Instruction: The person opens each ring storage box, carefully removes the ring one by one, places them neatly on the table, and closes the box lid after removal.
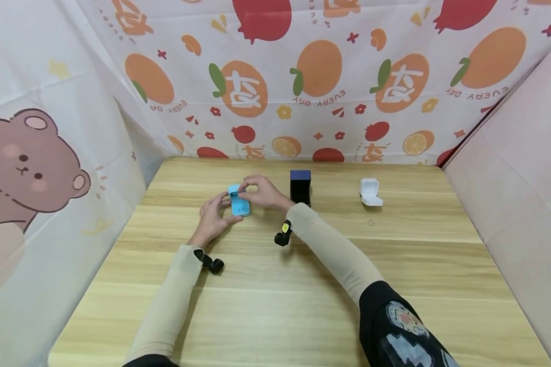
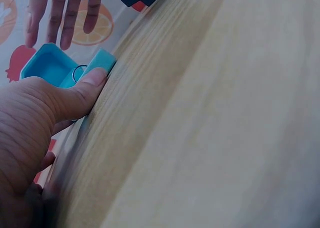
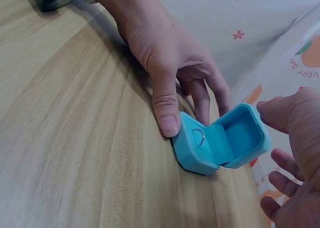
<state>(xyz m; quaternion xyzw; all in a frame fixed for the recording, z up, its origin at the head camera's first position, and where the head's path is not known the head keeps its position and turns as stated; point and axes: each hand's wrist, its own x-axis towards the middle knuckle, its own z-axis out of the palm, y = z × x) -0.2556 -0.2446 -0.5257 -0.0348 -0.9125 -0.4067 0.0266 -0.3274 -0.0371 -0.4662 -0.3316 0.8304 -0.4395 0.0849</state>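
Note:
An opened turquoise ring box (image 1: 241,206) rests on the wooden table with its lid tilted up. A thin silver ring (image 3: 199,137) stands in the slot of its base. My left hand (image 1: 210,220) grips the base from the side; in the left wrist view the thumb (image 2: 95,78) presses its front. Over the raised lid is my right hand (image 1: 264,192), one fingertip right at the lid's rim in the right wrist view. The other fingers of that hand (image 2: 67,12) hang fairly straight above the lid in the left wrist view.
Right of the hands stands a dark box with a blue top (image 1: 300,176). Farther right is an opened white box (image 1: 370,188), with a small faint circle (image 1: 371,223) on the table in front. Printed cloth (image 1: 280,76) hangs along the table's back edge.

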